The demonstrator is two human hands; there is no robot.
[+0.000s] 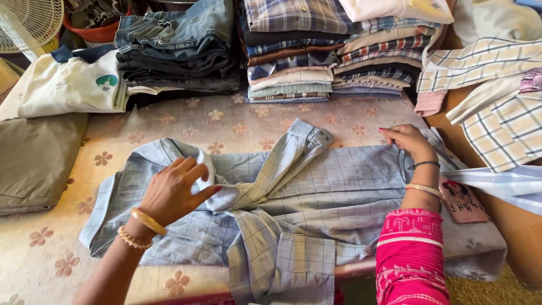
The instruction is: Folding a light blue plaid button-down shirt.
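I see the left hand (172, 195) w/ fingers spread flat on the checked shirt (316, 197) lying on the bench (186, 121), right hand (407, 141) pinching its far edge; the crossed sleeves just right of the left fingertips could prob. slip & undo the fold.

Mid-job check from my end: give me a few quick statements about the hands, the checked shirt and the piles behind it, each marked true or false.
1. The left hand lies flat on the light blue checked shirt. True.
2. The right hand holds a pair of scissors. False: it pinches the far edge of the shirt and holds no tool.
3. A sleeve is folded across the body of the shirt, cuff pointing away. True.
4. The folded jeans sit to the right of the stack of folded shirts. False: the jeans are to its left.
5. The shirt hangs from a hanger. False: it lies spread on the flower-patterned table cover.
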